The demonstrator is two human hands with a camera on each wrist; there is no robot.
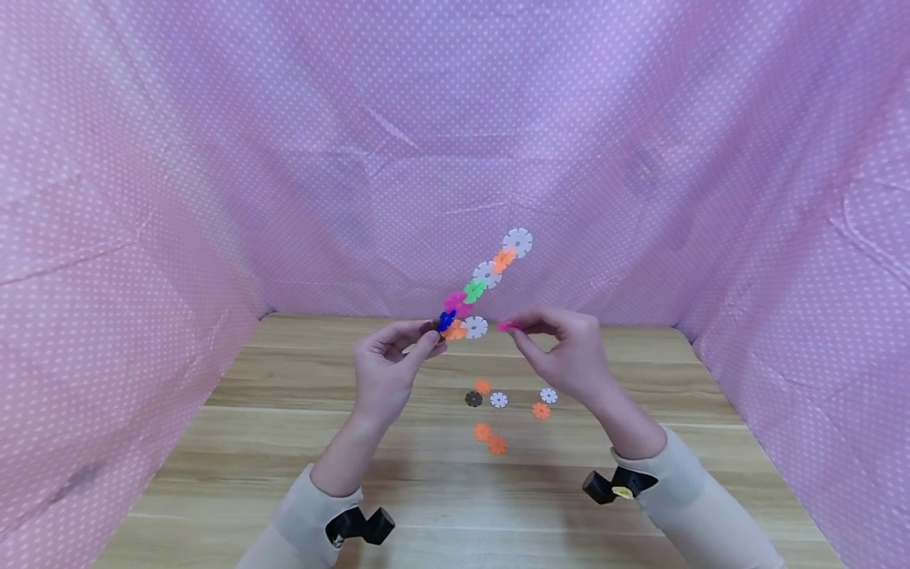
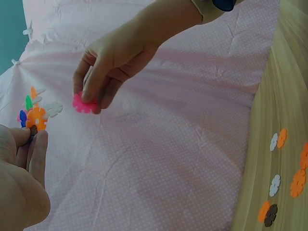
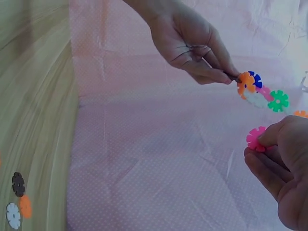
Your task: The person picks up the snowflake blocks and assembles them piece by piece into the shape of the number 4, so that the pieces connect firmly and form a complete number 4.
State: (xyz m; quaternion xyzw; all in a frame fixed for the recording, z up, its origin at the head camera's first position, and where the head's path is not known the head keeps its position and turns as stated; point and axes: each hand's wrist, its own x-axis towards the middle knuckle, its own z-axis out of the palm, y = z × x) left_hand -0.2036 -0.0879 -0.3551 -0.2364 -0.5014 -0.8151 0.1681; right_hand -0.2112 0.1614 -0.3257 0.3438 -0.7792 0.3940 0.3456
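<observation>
Chain [image 1: 472,292], head view: notched flat pcs, wht/org/grn/pink/blue, slanted up from pinching fingertips of L hand [image 1: 387,367].
Pink disc [image 1: 508,325], head view: was pinched btwn thumb & fingers of R hand [image 1: 572,356], apart from chain.
Brown disc [image 2: 33,131], L-wrist view: sat btwn L fingertips, org disc [image 2: 40,115] just above.
Pink disc, R-wrist view: notched rim jutted past R fingertips.

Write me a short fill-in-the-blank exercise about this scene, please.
The ____ grip pinches a single pink disc.
The left grip holds a chain whose topmost disc in the head view is ____.
Its green disc sits between white and ____ discs.
On the table lie ____ white discs.

Missing words: right; white; pink; two
</observation>
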